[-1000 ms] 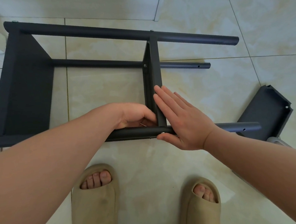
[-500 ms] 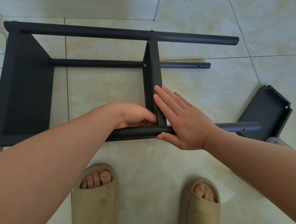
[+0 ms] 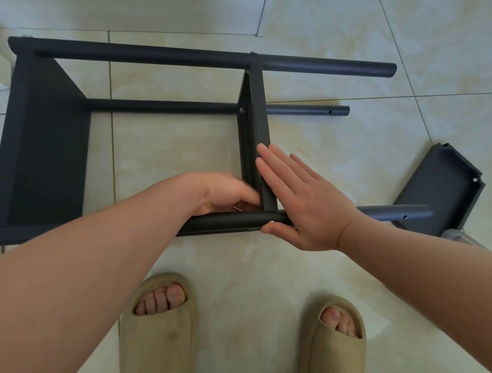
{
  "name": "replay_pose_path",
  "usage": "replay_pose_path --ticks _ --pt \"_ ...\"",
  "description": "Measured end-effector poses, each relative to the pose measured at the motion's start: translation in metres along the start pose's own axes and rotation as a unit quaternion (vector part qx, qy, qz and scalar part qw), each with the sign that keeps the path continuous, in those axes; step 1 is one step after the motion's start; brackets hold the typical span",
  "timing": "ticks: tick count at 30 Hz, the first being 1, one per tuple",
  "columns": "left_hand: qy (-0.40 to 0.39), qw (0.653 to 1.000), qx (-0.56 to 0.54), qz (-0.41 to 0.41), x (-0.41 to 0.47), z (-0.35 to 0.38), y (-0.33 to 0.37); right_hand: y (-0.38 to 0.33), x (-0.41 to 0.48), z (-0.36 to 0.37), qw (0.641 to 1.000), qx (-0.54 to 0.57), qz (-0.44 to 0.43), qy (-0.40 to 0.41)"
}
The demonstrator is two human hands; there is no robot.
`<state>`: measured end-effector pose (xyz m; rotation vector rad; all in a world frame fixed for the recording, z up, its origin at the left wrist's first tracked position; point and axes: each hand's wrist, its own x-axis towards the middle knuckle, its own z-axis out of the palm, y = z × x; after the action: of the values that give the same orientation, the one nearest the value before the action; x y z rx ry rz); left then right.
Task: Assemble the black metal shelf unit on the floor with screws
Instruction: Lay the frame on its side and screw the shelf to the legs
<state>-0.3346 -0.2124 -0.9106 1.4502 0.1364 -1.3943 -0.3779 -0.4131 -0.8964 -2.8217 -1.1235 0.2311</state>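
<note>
The shelf unit [image 3: 171, 56] lies on its side on the floor [image 3: 338, 156], just ahead of the feet. I judge it stiff, fairly light and slick-painted, best held by a pole beside a joint. I have the right hand [image 3: 301, 200] flat, fingers straight, bracing the middle shelf [image 3: 260, 112]. The left hand [image 3: 227, 192] curls round a small silvery piece [image 3: 237, 208] at the near pole [image 3: 227, 221]; whether tool or screw, I cannot tell.

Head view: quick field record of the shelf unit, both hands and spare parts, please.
shelf unit: on its side, two shelves fitted
right hand: flat against the middle shelf, thumb below the near tube
left hand: fingers curled at the shelf-tube corner; grip unclear
screw: in near tube beside the thumb
loose shelf: lying at right, unattached
</note>
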Motion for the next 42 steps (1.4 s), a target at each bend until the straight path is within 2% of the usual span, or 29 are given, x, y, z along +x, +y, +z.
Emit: replay_pose_path --ticks 6,12,18,27,33,39,42 --pt "0.004 1.0 -0.014 0.018 -0.0007 -0.0013 -0.0017 -0.0002 -0.0001 0.001 1.0 0.006 0.0 0.009" --pt "-0.028 0.999 -0.034 -0.016 -0.0019 -0.0012 -0.0004 -0.0001 -0.0002 0.001 1.0 0.0 0.001 0.005" --pt "0.016 0.999 0.019 0.032 0.0009 0.0011 -0.0014 -0.0002 -0.0003 0.0008 1.0 0.0 0.002 0.006" --pt "-0.033 0.999 -0.029 -0.011 -0.0024 -0.0015 0.001 -0.0002 -0.0004 0.0006 1.0 -0.002 0.002 0.009" --pt "0.008 1.0 0.017 0.019 0.0015 -0.0001 -0.0009 -0.0001 -0.0001 0.0005 1.0 -0.003 0.002 0.006" --pt "-0.041 0.998 -0.038 -0.006 -0.0016 -0.0018 -0.001 -0.0003 -0.0002 0.0 1.0 -0.008 0.003 -0.002" --pt "-0.042 0.998 -0.031 -0.026 -0.002 -0.0016 0.0008 -0.0002 0.0 0.0001 1.0 -0.007 0.001 -0.001"
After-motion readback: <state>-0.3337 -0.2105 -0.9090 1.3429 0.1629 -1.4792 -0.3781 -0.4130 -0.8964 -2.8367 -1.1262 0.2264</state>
